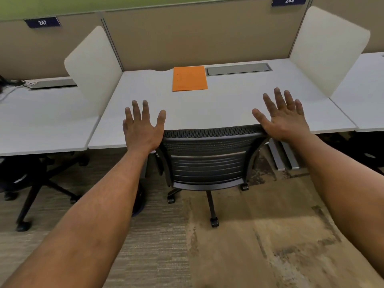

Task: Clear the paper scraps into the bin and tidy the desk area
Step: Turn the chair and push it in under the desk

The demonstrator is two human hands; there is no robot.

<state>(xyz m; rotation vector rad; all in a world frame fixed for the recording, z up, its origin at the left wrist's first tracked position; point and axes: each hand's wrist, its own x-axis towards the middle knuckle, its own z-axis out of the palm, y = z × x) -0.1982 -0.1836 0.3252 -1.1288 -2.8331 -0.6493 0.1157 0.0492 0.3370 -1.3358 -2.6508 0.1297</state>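
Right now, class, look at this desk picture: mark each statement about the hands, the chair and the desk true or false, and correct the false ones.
1. Both hands are open with fingers spread. True: the left hand and right hand hold nothing.
2. An orange folder lies flat on the desk. True.
3. The chair is pulled far out from the desk. False: it is pushed in, its back at the desk's front edge.
4. The right hand is gripping the folder. False: the folder lies apart, further back on the desk.
5. The sign at top right reads 250. False: it reads 248.
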